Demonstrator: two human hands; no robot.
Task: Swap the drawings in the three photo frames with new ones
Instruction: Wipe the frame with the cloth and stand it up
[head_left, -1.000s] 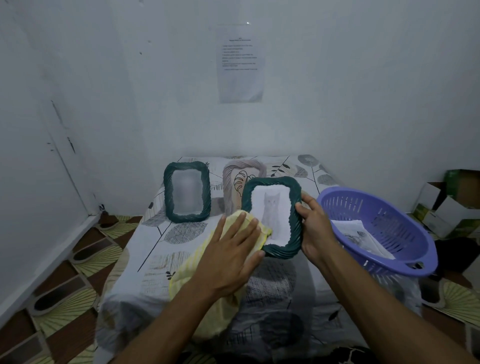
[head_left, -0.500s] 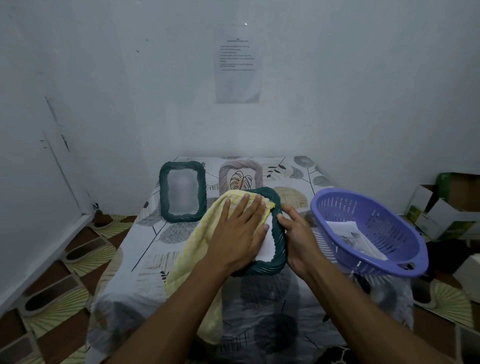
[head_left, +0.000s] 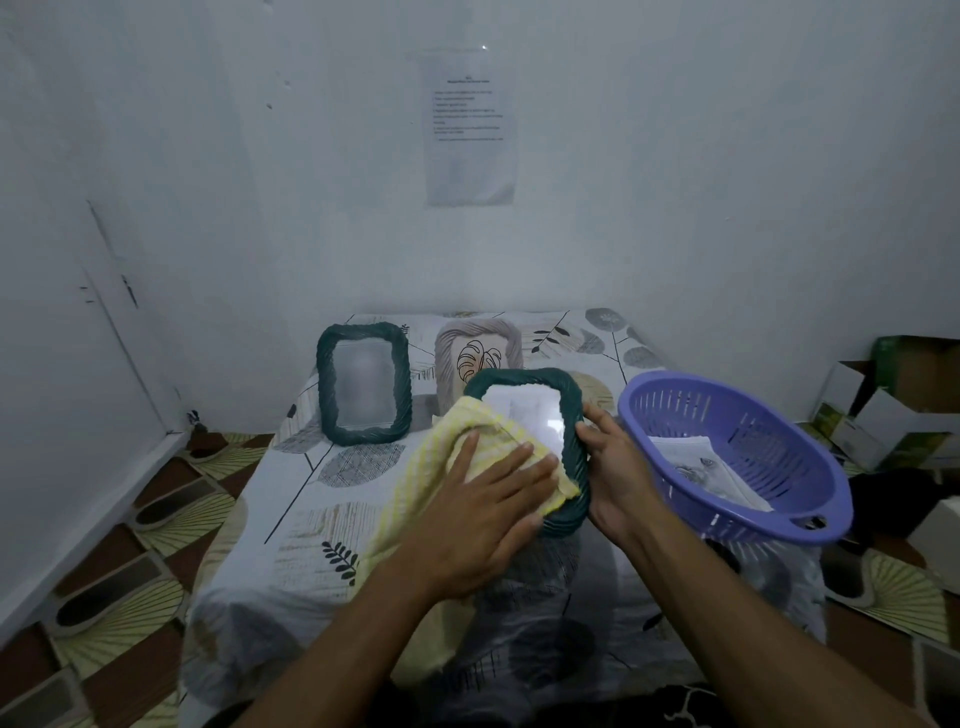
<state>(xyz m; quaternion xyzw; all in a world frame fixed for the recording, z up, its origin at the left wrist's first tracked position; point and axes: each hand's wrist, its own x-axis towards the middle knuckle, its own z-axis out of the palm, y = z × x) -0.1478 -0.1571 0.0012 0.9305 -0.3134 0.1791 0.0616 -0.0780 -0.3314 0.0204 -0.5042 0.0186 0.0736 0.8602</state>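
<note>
The tilted green frame (head_left: 535, 415) is gripped at its right edge by the right hand (head_left: 618, 467), thumb and fingers wrapped round the rim, I guess to steady it. The left hand (head_left: 483, 509) lies flat, fingers straight, pressing a yellow cloth (head_left: 436, 467) on the frame's front, probably wiping. Loose drawings (head_left: 696, 467) sit in the purple basket (head_left: 675, 410) just right of the right knuckles.

Dim, bluish light. Scuffed white walls (head_left: 701, 208), corner at left. Printed sheet (head_left: 470, 127) taped to the back wall. Surface (head_left: 332, 525) under a leaf-print cloth, pushed against that wall. Floor (head_left: 130, 577) brown with a fan pattern. Open cardboard boxes (head_left: 906, 410) at right.
</note>
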